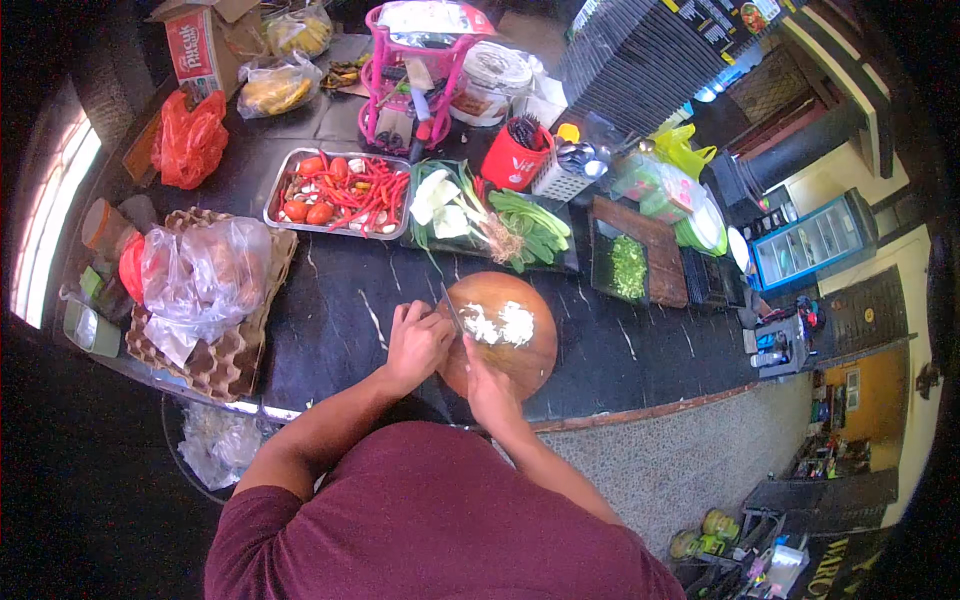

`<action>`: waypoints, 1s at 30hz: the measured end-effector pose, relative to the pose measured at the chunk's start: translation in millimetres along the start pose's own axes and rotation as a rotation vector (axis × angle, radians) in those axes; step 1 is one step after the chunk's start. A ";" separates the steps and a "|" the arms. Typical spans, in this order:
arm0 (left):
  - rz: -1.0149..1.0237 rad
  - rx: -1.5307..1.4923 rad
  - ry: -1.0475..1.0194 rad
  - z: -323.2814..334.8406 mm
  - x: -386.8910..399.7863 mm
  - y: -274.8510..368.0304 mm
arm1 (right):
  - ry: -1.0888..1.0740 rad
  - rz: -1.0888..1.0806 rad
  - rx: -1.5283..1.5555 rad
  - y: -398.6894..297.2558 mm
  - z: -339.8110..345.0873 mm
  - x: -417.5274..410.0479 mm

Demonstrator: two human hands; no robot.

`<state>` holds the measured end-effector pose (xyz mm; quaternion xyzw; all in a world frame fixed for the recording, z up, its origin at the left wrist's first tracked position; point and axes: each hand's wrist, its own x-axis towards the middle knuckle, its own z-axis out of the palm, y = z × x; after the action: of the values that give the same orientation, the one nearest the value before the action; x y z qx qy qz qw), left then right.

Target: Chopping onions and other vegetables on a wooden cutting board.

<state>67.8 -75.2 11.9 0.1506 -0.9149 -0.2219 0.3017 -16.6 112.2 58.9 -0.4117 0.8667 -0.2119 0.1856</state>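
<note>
My right hand [491, 386] grips a kitchen knife [452, 309], its handle hidden in the palm. The blade points away from me over the left part of a round wooden cutting board [541, 360]. Close against the blade's left side is my left hand [421, 337], its fingers curled down at the board's left edge. Whether anything lies under those fingers is hidden. Two small heaps of finely chopped white vegetable [516, 324] rest on the board, right of the blade.
Behind the board are a metal tray [337, 234] of chillies and tomatoes, and leafy greens [529, 225]. Chopped green pieces [628, 266] sit in a black dish at right. At left, a plastic bag [217, 270] rests on egg cartons [225, 367]. The black counter [345, 322] has a curved front edge.
</note>
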 end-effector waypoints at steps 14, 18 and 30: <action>-0.067 0.005 0.042 0.8 -3.2 1.7 | 0.080 -0.063 0.109 7.6 2.5 -6.7; -0.062 0.038 0.045 1.9 -2.5 1.0 | 0.063 -0.057 0.151 2.6 -0.8 -7.2; -0.063 0.039 0.061 1.9 -0.1 2.1 | -0.040 0.061 0.158 -2.1 -8.4 -4.0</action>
<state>66.4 -72.7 11.5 0.1918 -0.9042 -0.2088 0.3194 -17.0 115.9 67.7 -0.3731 0.8556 -0.2654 0.2412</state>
